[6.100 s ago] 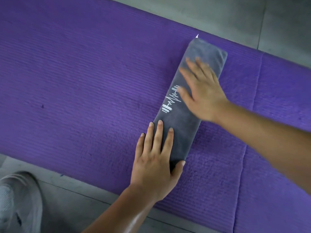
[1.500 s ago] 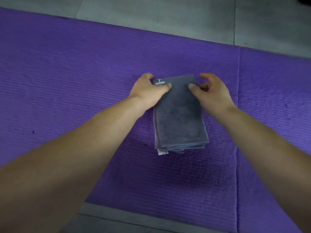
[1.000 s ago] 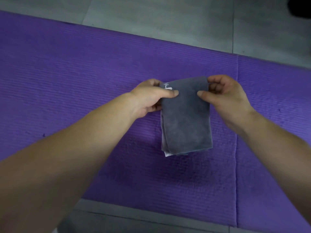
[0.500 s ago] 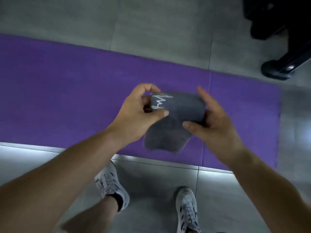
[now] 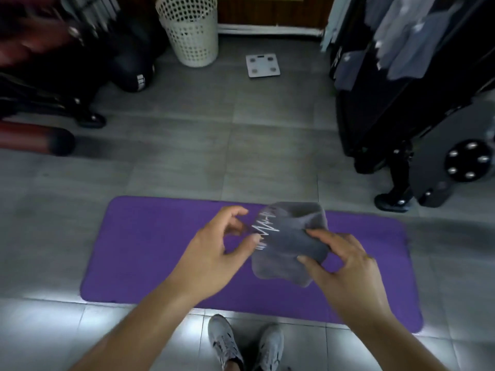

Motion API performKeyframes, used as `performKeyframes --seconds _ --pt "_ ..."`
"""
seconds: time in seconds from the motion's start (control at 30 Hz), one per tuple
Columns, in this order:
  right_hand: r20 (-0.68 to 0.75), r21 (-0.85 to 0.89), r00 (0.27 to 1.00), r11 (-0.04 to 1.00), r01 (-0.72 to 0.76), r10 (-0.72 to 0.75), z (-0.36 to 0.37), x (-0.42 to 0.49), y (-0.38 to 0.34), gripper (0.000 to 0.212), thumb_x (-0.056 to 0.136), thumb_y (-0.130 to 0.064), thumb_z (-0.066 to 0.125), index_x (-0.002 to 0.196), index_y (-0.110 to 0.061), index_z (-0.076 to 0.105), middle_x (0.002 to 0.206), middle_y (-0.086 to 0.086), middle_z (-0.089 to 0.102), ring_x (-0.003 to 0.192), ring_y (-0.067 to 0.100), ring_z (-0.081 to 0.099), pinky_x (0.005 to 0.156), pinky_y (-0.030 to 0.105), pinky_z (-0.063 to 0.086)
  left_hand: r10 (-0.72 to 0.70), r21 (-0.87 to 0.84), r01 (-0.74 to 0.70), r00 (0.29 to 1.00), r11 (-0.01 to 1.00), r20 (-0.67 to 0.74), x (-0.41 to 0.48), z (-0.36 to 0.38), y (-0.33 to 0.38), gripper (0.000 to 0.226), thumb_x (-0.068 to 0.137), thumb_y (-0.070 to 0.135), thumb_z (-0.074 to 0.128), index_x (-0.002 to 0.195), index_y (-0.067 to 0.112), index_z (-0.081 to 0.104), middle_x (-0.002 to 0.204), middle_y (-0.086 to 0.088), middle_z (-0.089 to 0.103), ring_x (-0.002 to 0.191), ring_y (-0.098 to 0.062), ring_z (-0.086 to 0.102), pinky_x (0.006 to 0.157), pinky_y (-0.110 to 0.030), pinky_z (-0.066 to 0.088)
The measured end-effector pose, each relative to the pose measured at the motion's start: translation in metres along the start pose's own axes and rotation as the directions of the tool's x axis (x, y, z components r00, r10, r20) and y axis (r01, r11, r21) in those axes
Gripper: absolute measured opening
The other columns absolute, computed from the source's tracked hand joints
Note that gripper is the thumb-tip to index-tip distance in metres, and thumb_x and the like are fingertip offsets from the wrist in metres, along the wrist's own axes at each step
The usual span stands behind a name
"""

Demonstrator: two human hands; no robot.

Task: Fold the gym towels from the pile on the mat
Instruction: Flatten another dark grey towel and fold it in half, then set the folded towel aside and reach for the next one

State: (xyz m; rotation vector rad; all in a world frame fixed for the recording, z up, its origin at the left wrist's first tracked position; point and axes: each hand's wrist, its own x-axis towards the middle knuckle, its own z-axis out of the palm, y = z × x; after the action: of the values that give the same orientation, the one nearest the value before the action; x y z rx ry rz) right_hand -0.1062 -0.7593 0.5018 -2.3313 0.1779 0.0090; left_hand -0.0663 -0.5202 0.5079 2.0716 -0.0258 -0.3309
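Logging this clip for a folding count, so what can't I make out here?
Head view only:
- Left hand: motion blur hides whether its fingers pinch the towel edge; the right hand grips it.
- Towel's folds: hidden under the right hand, blurred.
- Basket: top cut off by the upper edge, contents unseen.
- Pile: none shows on the mat.

A small gym, seen from above: a purple exercise mat (image 5: 160, 250) lies on grey floor tiles (image 5: 187, 162), and a black workout machine (image 5: 442, 145) – bolted wheel at its foot – stands to the right. Red padded equipment (image 5: 26, 137) and a black bag (image 5: 134, 65) crowd the left side. A bathroom scale (image 5: 262, 65), a white mesh basket (image 5: 191, 36) and hanging clothes (image 5: 401, 36) sit along the far end.
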Motion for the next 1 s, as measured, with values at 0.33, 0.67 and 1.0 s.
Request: performKeyframes --seconds 0.33,0.67,1.0 --pt "-0.111 0.047 0.979 0.985 -0.168 0.172 -0.087 -0.013 -0.012 0.047 0.077 -0.024 0.085 0.115 -0.047 0.068 0.084 -0.011 0.056 0.066 0.004 0.055 0.058 0.007 0.040 -0.118 0.585 0.146 0.989 0.798 -0.086 0.036 -0.041 0.049 0.036 0.095 0.045 0.059 0.125 0.026 0.057 0.121 0.006 0.065 0.114 -0.018 0.061 0.097 -0.039 0.049" --pt "-0.109 0.367 0.914 0.870 -0.329 0.392 -0.111 0.062 -0.008 0.049 0.082 -0.020 0.081 0.098 -0.062 0.062 0.089 -0.024 0.070 0.082 0.010 0.070 0.066 0.019 0.056 -0.075 0.785 0.014 0.996 0.619 0.042 0.148 -0.044 0.094 0.044 0.096 0.052 0.051 0.130 0.024 0.055 0.125 -0.002 0.065 0.115 -0.025 0.061 0.096 -0.039 0.048" --pt "-0.224 0.486 0.843 0.806 -0.338 0.489 -0.083 0.358 -0.020 0.051 0.078 -0.004 0.081 0.097 -0.049 0.068 0.091 -0.014 0.074 0.080 0.003 0.070 0.069 0.021 0.056 0.040 0.829 -0.239 0.966 0.505 0.254 0.471 -0.069 0.105 0.045 0.098 0.053 0.047 0.132 0.025 0.054 0.130 0.000 0.064 0.119 -0.024 0.059 0.097 -0.036 0.046"
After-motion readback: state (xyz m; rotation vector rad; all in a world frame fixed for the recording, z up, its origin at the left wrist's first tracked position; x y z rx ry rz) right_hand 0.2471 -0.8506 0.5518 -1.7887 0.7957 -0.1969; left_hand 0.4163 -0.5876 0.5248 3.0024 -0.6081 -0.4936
